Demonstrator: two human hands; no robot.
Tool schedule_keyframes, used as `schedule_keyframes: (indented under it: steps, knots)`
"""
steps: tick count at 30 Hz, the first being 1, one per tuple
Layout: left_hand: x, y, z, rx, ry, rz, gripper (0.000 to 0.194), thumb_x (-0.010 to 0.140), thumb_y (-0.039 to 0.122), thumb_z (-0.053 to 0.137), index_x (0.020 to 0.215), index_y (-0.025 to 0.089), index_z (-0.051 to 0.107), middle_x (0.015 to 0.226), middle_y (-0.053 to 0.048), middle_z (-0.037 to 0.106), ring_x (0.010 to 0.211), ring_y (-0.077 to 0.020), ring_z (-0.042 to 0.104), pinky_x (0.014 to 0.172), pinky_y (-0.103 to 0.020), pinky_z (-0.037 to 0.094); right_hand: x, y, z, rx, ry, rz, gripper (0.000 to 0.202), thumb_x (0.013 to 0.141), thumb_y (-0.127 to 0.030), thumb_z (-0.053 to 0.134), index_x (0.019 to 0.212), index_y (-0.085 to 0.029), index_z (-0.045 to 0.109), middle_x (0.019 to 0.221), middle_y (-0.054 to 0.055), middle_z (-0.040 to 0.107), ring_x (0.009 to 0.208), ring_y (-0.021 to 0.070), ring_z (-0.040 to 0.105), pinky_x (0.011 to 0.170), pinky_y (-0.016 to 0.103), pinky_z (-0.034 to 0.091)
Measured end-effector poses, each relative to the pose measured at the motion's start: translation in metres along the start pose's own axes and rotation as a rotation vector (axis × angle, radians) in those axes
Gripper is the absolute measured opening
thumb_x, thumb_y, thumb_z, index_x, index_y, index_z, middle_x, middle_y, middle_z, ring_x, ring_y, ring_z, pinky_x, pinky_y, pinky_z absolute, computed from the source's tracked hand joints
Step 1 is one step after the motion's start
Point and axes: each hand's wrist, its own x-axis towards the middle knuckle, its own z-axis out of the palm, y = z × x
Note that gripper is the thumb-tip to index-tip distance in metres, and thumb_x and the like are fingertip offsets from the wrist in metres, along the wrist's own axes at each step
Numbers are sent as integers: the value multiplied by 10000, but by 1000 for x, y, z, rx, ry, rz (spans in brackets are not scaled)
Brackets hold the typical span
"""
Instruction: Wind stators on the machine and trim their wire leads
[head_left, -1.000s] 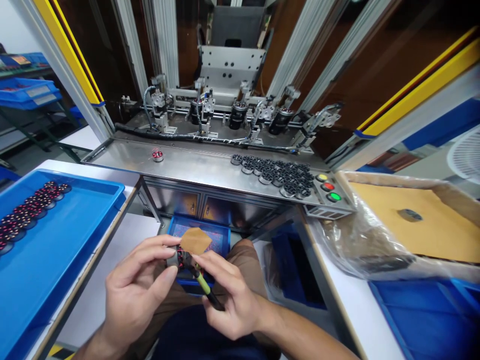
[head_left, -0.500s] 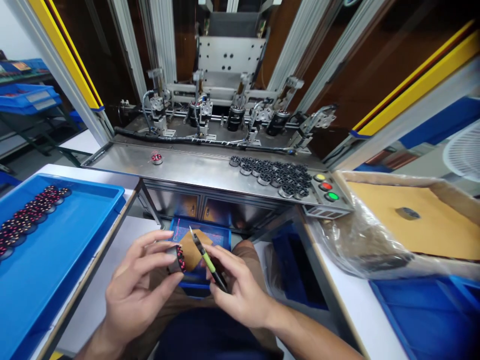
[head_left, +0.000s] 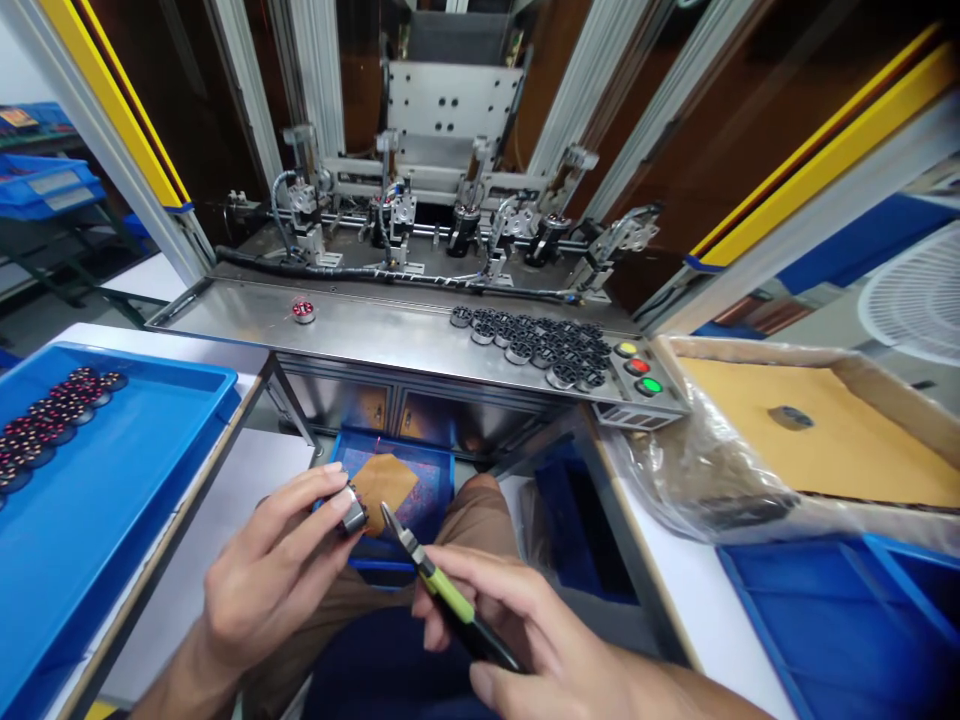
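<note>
My left hand [head_left: 274, 570] grips a small round motor stator [head_left: 352, 512] between thumb and fingers, its grey metal side facing me. In my right hand [head_left: 517, 620] is a pair of cutting pliers [head_left: 442, 590] with green and black handles. Their pointed jaws are up, a short way right of the stator and apart from it. Below both hands, a blue bin [head_left: 431, 500] holds a piece of brown card [head_left: 384, 487] and thin reddish scraps. One stator with red windings [head_left: 303, 312] sits alone on the steel ledge [head_left: 375, 340].
Several black stators [head_left: 532, 345] cluster on the ledge beside yellow, red and green buttons [head_left: 637, 367]. A winding machine [head_left: 450, 220] stands behind. At left, a blue tray [head_left: 150, 450] holds rows of wound stators [head_left: 45, 430]. A plastic-lined carton [head_left: 847, 440] is at right.
My left hand has turned the stator, so its metal side shows instead of the red-wound face. The pliers have moved toward me and right, away from the stator. The view has shifted slightly.
</note>
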Motion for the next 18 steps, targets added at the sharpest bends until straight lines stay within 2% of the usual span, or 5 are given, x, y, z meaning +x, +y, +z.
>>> schedule_keyframes:
  steps: [4, 8, 13, 18]
  knots:
    - [-4, 1, 0, -84, 37, -49, 746, 723, -25, 733, 1376, 275, 532, 1193, -62, 727, 1089, -228, 700, 961, -356, 579, 3, 0, 1, 49, -55, -7, 781, 765, -49, 562, 1478, -311, 380, 1146, 94, 626, 922, 188, 682, 832, 393, 579]
    - [-8, 2, 0, -183, 84, -101, 691, 705, -53, 729, 1307, 241, 563, 1188, -69, 735, 1083, -219, 706, 940, -343, 593, 6, 2, 4, 68, -78, -25, 781, 768, -54, 567, 1483, -300, 372, 1137, 98, 617, 917, 188, 672, 831, 399, 573]
    - [-14, -1, 1, -214, 120, -49, 637, 683, -130, 696, 1230, 171, 573, 1181, -96, 732, 1069, -220, 712, 929, -361, 605, 10, 5, 8, 126, -64, -18, 753, 778, -72, 580, 1471, -305, 396, 1128, 88, 609, 876, 165, 651, 802, 378, 569]
    - [-19, -4, 2, -261, 105, -63, 656, 674, -150, 694, 1234, 164, 562, 1224, -99, 710, 1096, -222, 698, 944, -367, 601, 12, 7, 11, 124, -47, 13, 776, 743, -58, 572, 1462, -304, 418, 1075, 77, 608, 792, 143, 627, 716, 331, 564]
